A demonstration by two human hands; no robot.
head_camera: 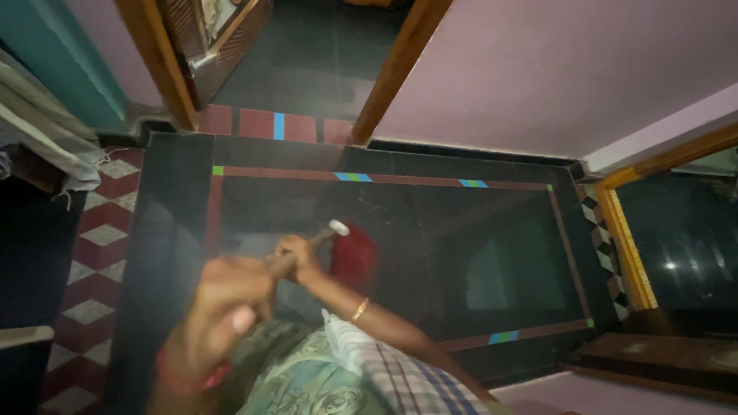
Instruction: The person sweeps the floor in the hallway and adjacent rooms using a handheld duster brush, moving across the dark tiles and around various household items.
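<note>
Head view, looking down at polished black stone floor with a thin red inlaid border line broken by short blue and green tiles. Both hands grip a long wooden mop handle running diagonally from lower left up to right. Left hand, blurred and near the camera, is wrapped around the lower part of the handle, fingers curled closed; a red thread bracelet sits on that wrist. Right hand is clenched round the handle further up, close to the white collar; a gold bangle is on that wrist. Red mop head rests on the floor just beside the right hand, inside the border. Checked cloth and green patterned fabric cover the person's lap below. Red-and-white chequered tiles run along the left; wooden door frame stands at top.
</note>
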